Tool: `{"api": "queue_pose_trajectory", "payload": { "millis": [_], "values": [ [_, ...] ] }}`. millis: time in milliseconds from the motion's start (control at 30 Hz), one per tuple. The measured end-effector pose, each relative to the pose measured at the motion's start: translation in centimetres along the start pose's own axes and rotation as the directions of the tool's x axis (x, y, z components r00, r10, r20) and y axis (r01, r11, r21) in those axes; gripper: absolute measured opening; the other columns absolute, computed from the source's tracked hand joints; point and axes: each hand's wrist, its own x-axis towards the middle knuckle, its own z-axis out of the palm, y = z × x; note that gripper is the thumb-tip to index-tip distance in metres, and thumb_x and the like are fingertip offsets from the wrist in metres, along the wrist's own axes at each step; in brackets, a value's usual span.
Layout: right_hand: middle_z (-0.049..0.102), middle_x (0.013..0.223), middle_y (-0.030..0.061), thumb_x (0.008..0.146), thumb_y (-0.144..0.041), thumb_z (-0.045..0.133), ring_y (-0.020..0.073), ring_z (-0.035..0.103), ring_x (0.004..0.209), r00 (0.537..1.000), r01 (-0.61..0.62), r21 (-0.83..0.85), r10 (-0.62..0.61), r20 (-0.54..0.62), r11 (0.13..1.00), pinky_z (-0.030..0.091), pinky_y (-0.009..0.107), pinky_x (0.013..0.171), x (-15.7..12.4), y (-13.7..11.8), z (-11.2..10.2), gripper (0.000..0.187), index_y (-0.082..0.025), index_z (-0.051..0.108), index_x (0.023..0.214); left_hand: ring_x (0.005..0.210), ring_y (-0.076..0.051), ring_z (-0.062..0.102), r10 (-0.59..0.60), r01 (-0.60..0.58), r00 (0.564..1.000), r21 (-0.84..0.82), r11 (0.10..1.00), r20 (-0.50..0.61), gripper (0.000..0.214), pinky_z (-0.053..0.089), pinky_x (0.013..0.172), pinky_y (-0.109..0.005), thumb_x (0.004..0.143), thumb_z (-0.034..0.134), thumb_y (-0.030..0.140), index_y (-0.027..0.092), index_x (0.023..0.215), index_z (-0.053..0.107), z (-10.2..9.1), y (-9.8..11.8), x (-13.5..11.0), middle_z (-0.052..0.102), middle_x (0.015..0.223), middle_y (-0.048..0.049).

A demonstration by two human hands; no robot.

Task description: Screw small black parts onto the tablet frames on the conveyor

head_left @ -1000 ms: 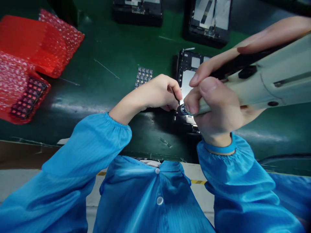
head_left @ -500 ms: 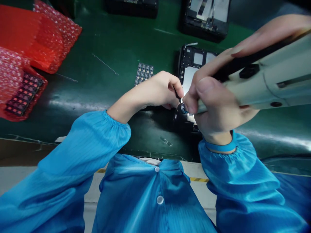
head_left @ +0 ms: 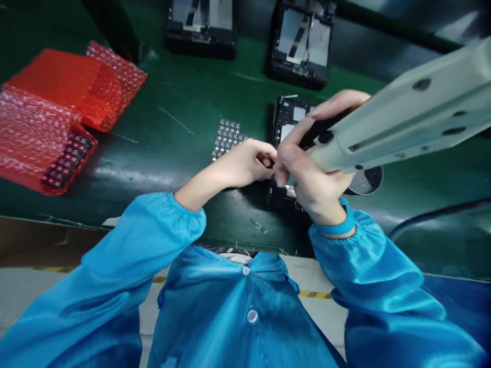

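My right hand (head_left: 312,186) is wrapped round a thick, pale electric screwdriver (head_left: 387,115), its body slanting up to the right. The working end points down at an opened black electronic device (head_left: 287,132) on the bench, and my fingers cover its tip. Close against that tip, my left hand (head_left: 249,163) has its thumb and fingers curled together at the device's left edge. Whatever the left fingers pinch is hidden. Just beyond the left wrist lies a panel of small circuit boards (head_left: 227,137), partly covered by the hand.
Red bubble-wrap bags (head_left: 49,122) lie at the left, with dark boards (head_left: 68,159) showing from one. Two more opened devices, one at the back (head_left: 201,30) and one farther right (head_left: 301,43), stand beyond. A round mesh-topped object (head_left: 366,180) and a black cable (head_left: 441,212) are at right.
The view has shifted, bringing more of the back devices into sight. The screwdriver's body has swung, and a round mesh-topped object now shows beneath it. Both hands stay together at the device.
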Motion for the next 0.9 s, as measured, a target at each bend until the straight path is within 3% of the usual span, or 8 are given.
{"api": "queue_pose_trajectory", "payload": {
  "millis": [67, 167, 300, 367, 533, 633, 767, 900],
  "values": [
    [0.063, 0.080, -0.0076, 0.087, -0.010, 0.074, 0.0054, 0.053, 0.048, 1.000, 0.000, 0.003, 0.000, -0.020, 1.000, 0.044, 0.016, 0.040, -0.3, 0.1, 0.3, 0.042, -0.029, 0.064, 0.123, 0.081, -0.019, 0.068, 0.123, -0.139, 0.988, 0.179, 0.974, 0.098, 0.023, 0.056, 0.090, -0.034, 0.093, 0.058, 0.007, 0.017, 0.084, 0.076, 0.5, 0.2, -1.7, 0.072, 0.081, -0.0037],
    [0.071, 0.097, -0.0042, 0.089, -0.017, 0.073, 0.0077, 0.058, 0.052, 0.998, -0.020, -0.005, 0.020, -0.059, 1.000, 0.052, 0.018, 0.040, -0.2, -0.6, 0.0, 0.049, -0.035, 0.061, 0.133, 0.118, -0.028, 0.068, 0.192, -0.148, 0.980, 0.482, 0.864, -0.042, 0.036, 0.052, 0.110, -0.043, 0.107, 0.043, 0.022, 0.021, 0.130, 0.071, 2.4, 0.0, -4.7, 0.072, 0.125, -0.0121],
    [0.074, 0.098, -0.0018, 0.085, -0.017, 0.077, 0.0079, 0.055, 0.046, 0.963, 0.096, -0.176, -0.137, -0.234, 0.980, 0.045, 0.017, 0.031, 0.6, -2.5, -4.0, 0.048, -0.036, 0.069, 0.128, 0.144, -0.050, 0.050, 0.208, -0.066, 0.976, 0.815, 0.576, -0.068, 0.077, 0.043, 0.115, -0.070, 0.093, 0.073, 0.057, 0.026, 0.160, 0.049, 5.4, -2.4, -6.8, 0.039, 0.169, -0.0254],
    [0.074, 0.094, 0.0004, 0.085, -0.020, 0.078, 0.0063, 0.048, 0.040, 0.908, 0.207, -0.326, -0.305, -0.287, 0.923, 0.038, 0.016, 0.029, 0.7, -3.0, -7.7, 0.040, -0.034, 0.074, 0.123, 0.145, -0.050, 0.050, 0.221, -0.094, 0.975, 0.832, 0.547, -0.035, 0.075, 0.041, 0.117, -0.071, 0.090, 0.078, 0.054, 0.027, 0.156, 0.055, 5.8, -3.8, -6.7, 0.037, 0.171, -0.0253],
    [0.075, 0.086, 0.0016, 0.076, -0.020, 0.081, 0.0084, 0.045, 0.038, 0.797, 0.173, -0.492, -0.414, -0.440, 0.854, 0.033, 0.018, 0.030, -0.9, -2.3, -16.2, 0.040, -0.033, 0.079, 0.114, 0.148, -0.033, 0.055, 0.086, -0.013, 0.957, 0.252, 0.968, -0.278, 0.075, 0.051, 0.120, -0.051, 0.096, 0.073, 0.047, 0.033, 0.162, 0.039, 3.2, -3.2, -6.1, 0.049, 0.166, -0.0147],
    [0.075, 0.083, 0.0017, 0.070, -0.016, 0.083, 0.0084, 0.048, 0.040, 0.712, 0.111, -0.512, -0.428, -0.557, 0.852, 0.036, 0.019, 0.032, -1.9, -1.9, -18.0, 0.041, -0.032, 0.081, 0.107, 0.141, -0.029, 0.062, -0.142, 0.082, 0.930, -0.187, 0.979, -0.339, 0.080, 0.051, 0.120, -0.044, 0.096, 0.072, 0.046, 0.025, 0.164, 0.036, 2.4, -0.4, -5.2, 0.061, 0.154, -0.0148],
    [0.070, 0.074, 0.0007, 0.063, -0.018, 0.083, 0.0089, 0.050, 0.043, 0.616, 0.079, -0.609, -0.519, -0.592, 0.789, 0.037, 0.017, 0.032, -2.3, -1.9, -18.3, 0.041, -0.032, 0.083, 0.102, 0.143, -0.025, 0.060, -0.014, -0.072, 0.953, -0.272, 0.960, -0.302, 0.066, 0.049, 0.121, -0.037, 0.099, 0.067, 0.035, 0.019, 0.158, 0.042, 4.7, 2.7, 1.0, 0.059, 0.158, -0.0130],
    [0.067, 0.073, -0.0006, 0.060, -0.026, 0.086, 0.0090, 0.051, 0.046, 0.528, 0.054, -0.622, -0.551, -0.646, 0.781, 0.035, 0.015, 0.031, -2.3, -1.6, -19.2, 0.040, -0.037, 0.082, 0.099, 0.154, -0.024, 0.049, 0.168, -0.198, 0.924, -0.054, 0.979, -0.344, 0.059, 0.044, 0.124, -0.036, 0.106, 0.056, 0.035, 0.017, 0.160, 0.037, 7.4, 4.7, 13.4, 0.050, 0.166, -0.0145]
  ]
}}
